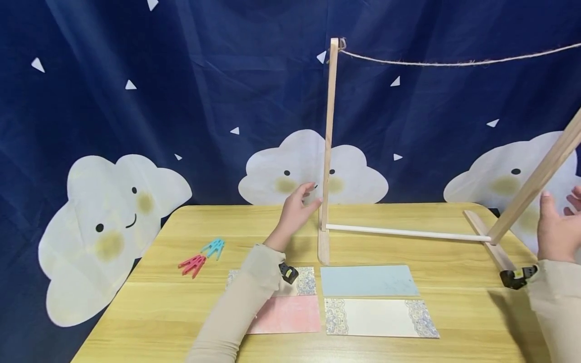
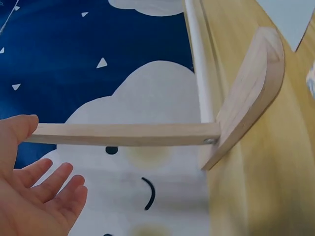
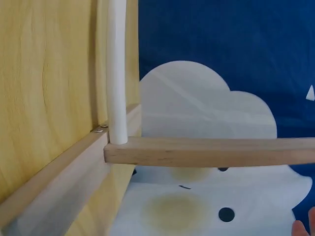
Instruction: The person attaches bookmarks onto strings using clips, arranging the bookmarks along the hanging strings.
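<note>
A wooden stand rises from the table, with a left post (image 1: 330,126), a right post (image 1: 540,176), a white rod (image 1: 408,233) between their lower ends and a twine (image 1: 422,64) strung across the top. My left hand (image 1: 297,209) is beside the left post, thumb tip right at the wood and the other fingers loosely spread, as the left wrist view shows. Off to the right, my right hand (image 1: 560,227) is beside the right post with its fingers extended. Only fingertips (image 3: 312,223) of it show in the right wrist view.
Several cards lie in front of the stand: a light blue one (image 1: 369,281), a pink one (image 1: 290,315), and two with patterned ends (image 1: 376,317), one partly under my left arm. Blue clothespins (image 1: 215,247) and pink clothespins (image 1: 193,263) lie at the left. A cloud-print curtain (image 1: 272,101) hangs behind.
</note>
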Demonstrator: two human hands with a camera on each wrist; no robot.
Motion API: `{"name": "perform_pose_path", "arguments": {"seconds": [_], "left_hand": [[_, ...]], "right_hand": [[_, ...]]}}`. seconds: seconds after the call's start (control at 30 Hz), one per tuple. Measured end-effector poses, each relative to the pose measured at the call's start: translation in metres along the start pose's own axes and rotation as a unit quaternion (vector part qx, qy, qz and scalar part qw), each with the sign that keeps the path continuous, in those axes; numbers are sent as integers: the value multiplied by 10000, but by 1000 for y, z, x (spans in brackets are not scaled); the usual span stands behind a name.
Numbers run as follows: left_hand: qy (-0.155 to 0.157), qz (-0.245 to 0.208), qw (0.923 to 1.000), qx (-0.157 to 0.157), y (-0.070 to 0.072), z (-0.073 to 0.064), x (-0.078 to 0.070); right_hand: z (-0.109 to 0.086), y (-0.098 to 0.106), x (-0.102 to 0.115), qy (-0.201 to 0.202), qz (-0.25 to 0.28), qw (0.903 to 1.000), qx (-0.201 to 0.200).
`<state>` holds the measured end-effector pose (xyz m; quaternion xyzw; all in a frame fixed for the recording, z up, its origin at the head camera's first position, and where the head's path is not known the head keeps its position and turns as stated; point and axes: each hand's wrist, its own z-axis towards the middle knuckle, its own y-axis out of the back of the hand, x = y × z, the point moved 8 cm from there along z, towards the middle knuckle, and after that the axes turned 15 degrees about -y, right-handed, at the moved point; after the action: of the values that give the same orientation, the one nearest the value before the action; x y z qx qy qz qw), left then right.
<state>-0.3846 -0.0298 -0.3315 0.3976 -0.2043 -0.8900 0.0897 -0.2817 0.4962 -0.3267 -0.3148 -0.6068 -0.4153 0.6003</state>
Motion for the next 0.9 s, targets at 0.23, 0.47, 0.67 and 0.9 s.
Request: {"name": "perform_pose_path", "arguments": {"seconds": [0.23,0.47,0.67,0.9], "left_hand": [[214,-437,9981,-367,-12,3,6],[338,-619,9957,-593,-21,7,6],[706,-447,9906,-1080,-20,5,12],[769,-76,9866,-1437,-22,9,13]], "right_hand": [[10,-3,-12,-778,1151,9894,431],[10,-8,-18,-1115,2433,9615,618],[2,-14,-12,-336,1187,9915,414],[-5,-17,-8,-393,1019,9932,409]]}}
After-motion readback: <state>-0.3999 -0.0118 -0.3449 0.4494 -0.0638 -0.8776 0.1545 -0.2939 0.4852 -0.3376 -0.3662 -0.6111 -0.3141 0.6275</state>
